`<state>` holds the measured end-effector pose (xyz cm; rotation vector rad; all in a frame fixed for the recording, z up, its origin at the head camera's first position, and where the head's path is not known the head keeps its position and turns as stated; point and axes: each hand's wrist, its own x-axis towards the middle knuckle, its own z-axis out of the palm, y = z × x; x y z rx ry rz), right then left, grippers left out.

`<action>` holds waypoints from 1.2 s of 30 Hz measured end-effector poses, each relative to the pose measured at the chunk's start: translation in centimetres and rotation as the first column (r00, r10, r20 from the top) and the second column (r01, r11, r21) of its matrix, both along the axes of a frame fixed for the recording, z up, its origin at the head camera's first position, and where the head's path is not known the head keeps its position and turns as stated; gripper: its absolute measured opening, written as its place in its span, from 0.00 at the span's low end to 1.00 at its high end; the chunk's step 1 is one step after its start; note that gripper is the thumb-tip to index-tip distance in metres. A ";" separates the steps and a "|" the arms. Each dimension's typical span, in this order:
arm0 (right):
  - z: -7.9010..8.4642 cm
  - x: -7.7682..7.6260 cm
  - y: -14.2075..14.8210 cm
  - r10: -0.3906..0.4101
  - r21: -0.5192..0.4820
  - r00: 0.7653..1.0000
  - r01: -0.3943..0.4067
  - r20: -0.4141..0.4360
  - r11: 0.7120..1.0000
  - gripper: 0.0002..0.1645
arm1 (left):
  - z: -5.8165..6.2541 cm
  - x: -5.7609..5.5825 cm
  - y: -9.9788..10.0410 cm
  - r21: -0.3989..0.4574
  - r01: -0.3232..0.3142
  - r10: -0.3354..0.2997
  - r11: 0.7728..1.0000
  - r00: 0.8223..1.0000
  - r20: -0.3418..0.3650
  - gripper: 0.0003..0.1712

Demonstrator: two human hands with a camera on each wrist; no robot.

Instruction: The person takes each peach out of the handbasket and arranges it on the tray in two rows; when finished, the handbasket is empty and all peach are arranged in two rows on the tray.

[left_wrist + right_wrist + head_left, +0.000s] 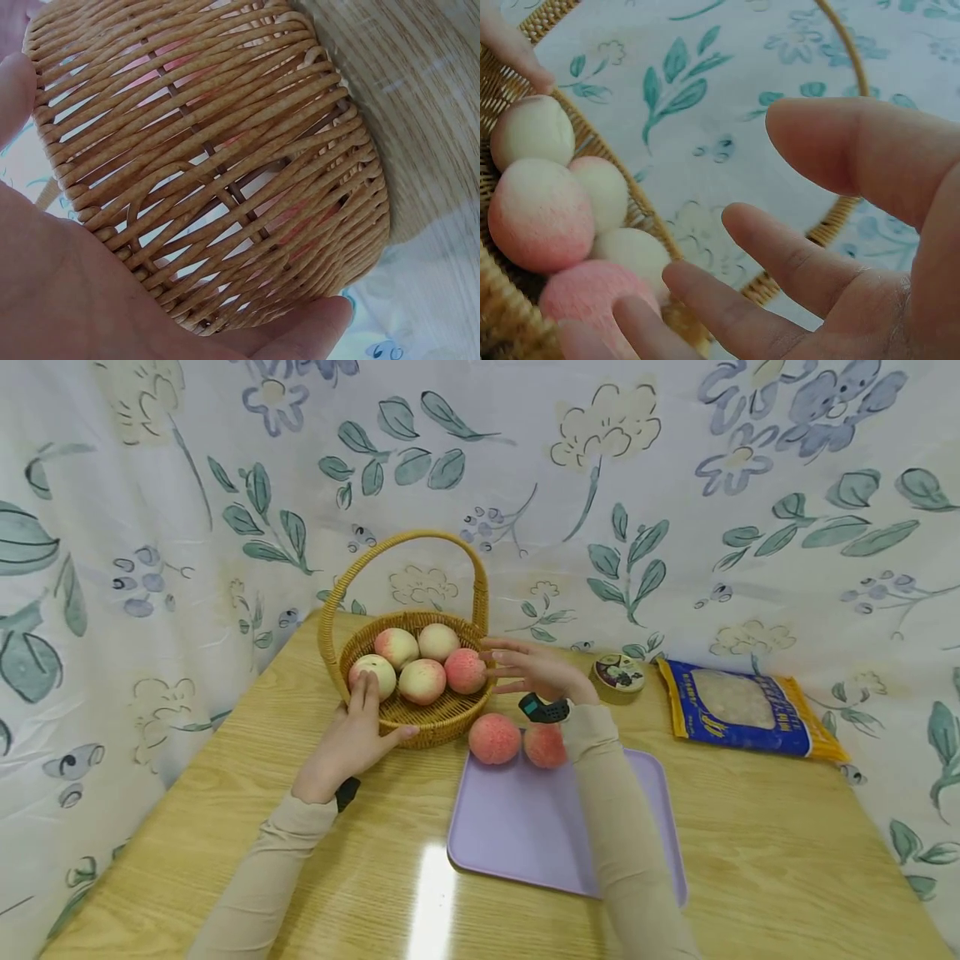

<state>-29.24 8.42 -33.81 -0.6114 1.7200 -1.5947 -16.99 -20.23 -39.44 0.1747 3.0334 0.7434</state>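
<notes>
A wicker basket with a tall arched handle stands at the back left of the table and holds several pale and pink peaches. My left hand rests against its front left side, thumb and fingers spread along the wall and rim. Close up, the left wrist view shows the palm beside the woven wall. At the basket's right rim my right hand hovers with fingers stretched out, close to a pink peach. Nothing is held in it. Two more pink peaches, one partly beside the other, lie on a lilac tray.
A small round tin with a printed lid stands behind the tray. Farther right lies a blue and yellow packet. A flowered curtain hangs along the table's back edge. My right forearm crosses over the tray.
</notes>
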 end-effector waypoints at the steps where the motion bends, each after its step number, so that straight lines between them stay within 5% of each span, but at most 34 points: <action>1: 0.0 -0.1 -0.6 0.004 0.007 1.000 -0.004 0.005 1.000 0.33 | 0.0 0.0 0.0 -0.001 -0.001 0.001 1.000 1.000 -0.002 0.62; 22: -2.1 -1.3 -6.8 0.016 0.162 0.988 -0.040 0.151 0.986 0.36 | -0.7 0.3 0.6 -0.012 -0.009 0.009 1.000 1.000 0.018 0.62; 30: -3.7 -2.4 -9.1 0.074 0.207 0.997 -0.076 0.015 0.975 0.34 | -0.6 0.3 0.5 0.006 -0.006 0.006 1.000 1.000 -0.001 0.62; 36: -4.1 -2.2 -11.5 0.058 0.241 0.998 -0.060 0.017 0.969 0.35 | -0.6 0.2 -0.3 0.001 -0.028 0.028 1.000 1.000 -0.014 0.62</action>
